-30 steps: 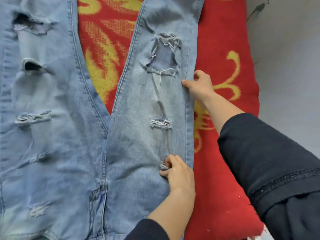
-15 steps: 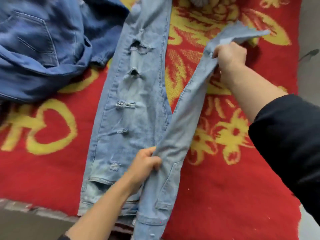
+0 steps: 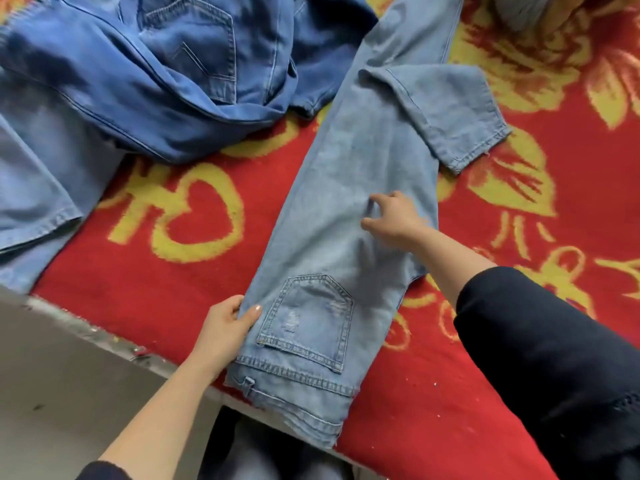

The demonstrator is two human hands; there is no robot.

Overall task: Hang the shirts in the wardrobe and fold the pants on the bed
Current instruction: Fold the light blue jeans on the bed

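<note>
Light blue jeans (image 3: pixel 349 188) lie lengthwise on the red and yellow bed blanket (image 3: pixel 180 289), one leg laid over the other, back pocket up. The upper leg's hem end is bent off to the right. The waistband hangs over the bed's near edge. My left hand (image 3: pixel 227 327) grips the jeans' left edge beside the pocket, thumb on top. My right hand (image 3: pixel 391 220) rests on the thigh area with fingers loosely spread, holding nothing.
A heap of darker blue jeans (image 3: pixel 166 74) lies at the upper left, and more pale denim (image 3: pixel 31 188) at the left edge. A grey garment (image 3: pixel 530 8) shows at the top right. Grey floor (image 3: pixel 69 393) lies below the bed edge.
The right leg, lifted by my right hand half a second ago, now lies folded over the left leg. My right hand released it and moved down onto the thigh. My left hand shifted to the waist edge.
</note>
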